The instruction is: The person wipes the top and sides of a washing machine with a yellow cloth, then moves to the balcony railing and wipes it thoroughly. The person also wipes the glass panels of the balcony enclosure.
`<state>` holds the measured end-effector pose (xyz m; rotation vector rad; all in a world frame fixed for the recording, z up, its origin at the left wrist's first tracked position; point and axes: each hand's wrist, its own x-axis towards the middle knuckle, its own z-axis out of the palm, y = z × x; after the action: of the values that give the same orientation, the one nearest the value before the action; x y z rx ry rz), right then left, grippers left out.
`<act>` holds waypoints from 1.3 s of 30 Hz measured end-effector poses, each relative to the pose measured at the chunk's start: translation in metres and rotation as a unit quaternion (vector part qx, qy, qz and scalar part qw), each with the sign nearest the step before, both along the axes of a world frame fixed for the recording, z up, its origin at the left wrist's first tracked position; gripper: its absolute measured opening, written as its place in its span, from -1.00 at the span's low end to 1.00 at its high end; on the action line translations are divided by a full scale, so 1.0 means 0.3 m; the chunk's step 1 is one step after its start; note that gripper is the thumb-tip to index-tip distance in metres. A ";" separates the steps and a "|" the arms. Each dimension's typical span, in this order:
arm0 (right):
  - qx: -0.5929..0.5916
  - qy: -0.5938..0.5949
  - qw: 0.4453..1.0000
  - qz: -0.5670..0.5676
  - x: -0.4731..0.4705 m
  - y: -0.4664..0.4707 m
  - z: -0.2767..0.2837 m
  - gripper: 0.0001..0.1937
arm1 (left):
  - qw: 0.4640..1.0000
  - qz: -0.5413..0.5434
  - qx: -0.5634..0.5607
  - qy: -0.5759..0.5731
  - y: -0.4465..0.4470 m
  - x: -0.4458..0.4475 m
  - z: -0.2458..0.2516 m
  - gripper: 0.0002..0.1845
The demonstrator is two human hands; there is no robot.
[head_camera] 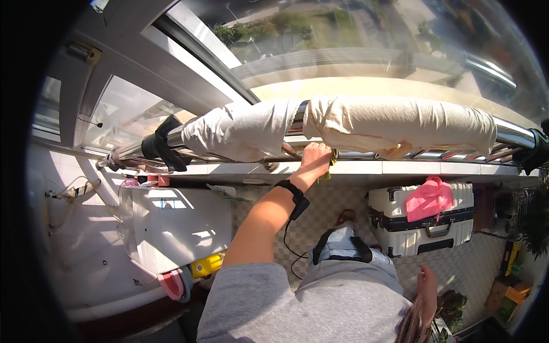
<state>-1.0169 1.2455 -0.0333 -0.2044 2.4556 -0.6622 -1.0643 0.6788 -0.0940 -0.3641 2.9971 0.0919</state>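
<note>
My left hand (316, 155) reaches out to the metal railing and is closed in a fist on a yellow-green cloth (327, 172). Only the cloth's edge shows beside and below the fist, against a railing bar. Just above the hand, a white cloth (244, 128) and a cream cloth (403, 122) are draped over the steel top rail (297, 124), with a short bare gap between them. My right hand (427, 285) hangs low by my side, seen edge-on, with nothing visible in it.
Left below the railing stands a white appliance (171, 227), with a red-rimmed basin (172, 285) at its near corner. A white hard-shell suitcase (444, 242) with a pink cloth (429, 199) on top stands to the right. Dark fabric (165, 143) wraps the rail's left end. Plants (452, 308) stand lower right.
</note>
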 end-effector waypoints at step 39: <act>0.023 -0.033 0.972 -0.229 1.257 -0.128 -0.128 -0.67 | 0.935 -0.154 -0.303 -0.106 -0.262 0.521 -0.093 -0.31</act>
<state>-0.6398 1.2072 -0.0716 0.4112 2.4651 -0.7854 -0.9078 0.6002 -0.1220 0.0527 2.7516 -0.8540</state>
